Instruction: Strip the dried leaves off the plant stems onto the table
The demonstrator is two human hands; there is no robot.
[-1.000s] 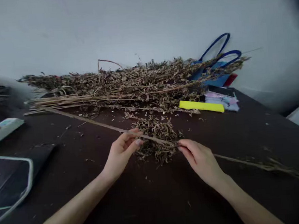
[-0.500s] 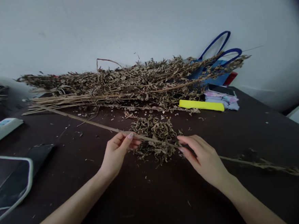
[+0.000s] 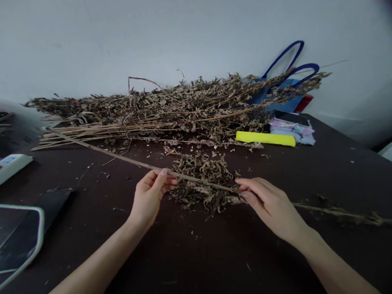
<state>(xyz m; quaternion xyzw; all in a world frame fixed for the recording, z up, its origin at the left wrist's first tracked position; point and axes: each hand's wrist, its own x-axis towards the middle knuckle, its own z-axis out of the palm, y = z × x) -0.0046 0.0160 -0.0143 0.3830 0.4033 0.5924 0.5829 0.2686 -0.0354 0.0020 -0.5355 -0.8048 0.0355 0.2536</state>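
A long thin dried stalk (image 3: pixel 116 156) runs slantwise over the dark table (image 3: pixel 197 263), from far left to far right, where its leafy tip (image 3: pixel 358 216) lies. My left hand (image 3: pixel 150 196) pinches the stalk near its middle. My right hand (image 3: pixel 272 204) pinches it further right, fingers closed round it. Between and behind the hands sits a small heap of stripped dry leaves (image 3: pixel 201 182). A big bundle of dried leafy stalks (image 3: pixel 166 111) lies along the wall behind.
A yellow bar-shaped object (image 3: pixel 265 138) and some pale cloth or paper (image 3: pixel 294 131) lie behind right, next to a blue bag with handles (image 3: pixel 287 75). At left are a white device (image 3: pixel 2 167) and a dark white-rimmed pad (image 3: pixel 11 240). Leaf crumbs litter the table.
My left hand has slid left along the stalk and my right hand has slid right toward the leafy tip. The stalk's far left end has shifted slightly.
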